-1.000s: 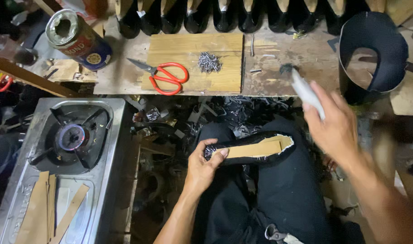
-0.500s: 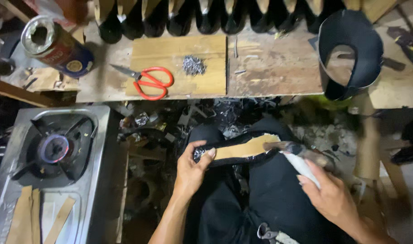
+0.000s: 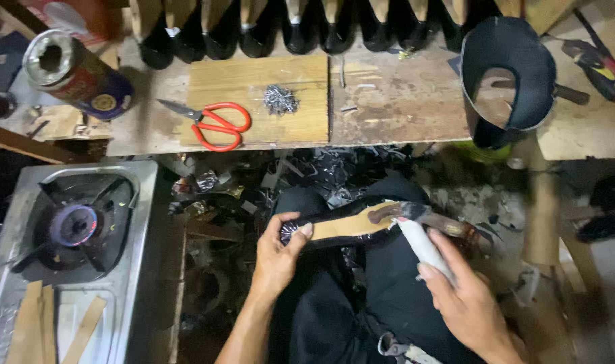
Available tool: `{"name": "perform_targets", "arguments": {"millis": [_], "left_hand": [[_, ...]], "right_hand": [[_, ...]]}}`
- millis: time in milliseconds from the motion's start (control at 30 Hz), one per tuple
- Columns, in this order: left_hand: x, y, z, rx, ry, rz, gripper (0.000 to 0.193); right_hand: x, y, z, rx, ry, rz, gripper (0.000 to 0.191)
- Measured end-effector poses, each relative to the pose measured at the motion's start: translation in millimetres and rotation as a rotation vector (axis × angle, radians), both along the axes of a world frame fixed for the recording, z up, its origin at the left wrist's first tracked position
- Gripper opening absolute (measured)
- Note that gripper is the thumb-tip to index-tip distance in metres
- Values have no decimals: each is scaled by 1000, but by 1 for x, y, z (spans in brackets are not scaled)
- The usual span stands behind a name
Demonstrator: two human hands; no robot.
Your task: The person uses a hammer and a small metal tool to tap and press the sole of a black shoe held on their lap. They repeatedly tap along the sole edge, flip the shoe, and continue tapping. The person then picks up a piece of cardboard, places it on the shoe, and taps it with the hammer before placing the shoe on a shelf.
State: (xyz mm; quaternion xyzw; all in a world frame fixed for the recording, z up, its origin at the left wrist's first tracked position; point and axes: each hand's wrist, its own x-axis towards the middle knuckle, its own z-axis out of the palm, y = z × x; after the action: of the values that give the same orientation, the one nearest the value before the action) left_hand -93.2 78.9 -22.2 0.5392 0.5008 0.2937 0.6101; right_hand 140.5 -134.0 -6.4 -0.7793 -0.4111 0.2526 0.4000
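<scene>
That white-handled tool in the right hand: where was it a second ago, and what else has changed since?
The right hand swung the white-handled hammer down from near the bench to the tan-soled black shoe on the lap, where its head now rests on the sole's end. The left hand kept gripping the shoe's other end. The red-handled scissors and pile of small nails stayed put.

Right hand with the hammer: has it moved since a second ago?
Yes. The right hand has come down from beside the workbench edge to the lap, its hammer now on the shoe sole that the left hand holds.
</scene>
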Motion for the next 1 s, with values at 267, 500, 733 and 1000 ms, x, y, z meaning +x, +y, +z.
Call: {"name": "perform_targets", "arguments": {"millis": [267, 500, 733, 1000], "left_hand": [[-4, -2, -12, 156, 4, 0, 34], [-28, -20, -7, 273, -6, -145, 27], [-8, -36, -44, 696, 52, -485, 37], [-13, 35, 15, 420, 174, -545, 51]], "right_hand": [[-33, 31, -18, 117, -296, 405, 24], [20, 96, 36, 308, -432, 197, 48], [86, 180, 49, 172, -854, 75, 49], [113, 198, 26, 154, -939, 137, 55]]}}
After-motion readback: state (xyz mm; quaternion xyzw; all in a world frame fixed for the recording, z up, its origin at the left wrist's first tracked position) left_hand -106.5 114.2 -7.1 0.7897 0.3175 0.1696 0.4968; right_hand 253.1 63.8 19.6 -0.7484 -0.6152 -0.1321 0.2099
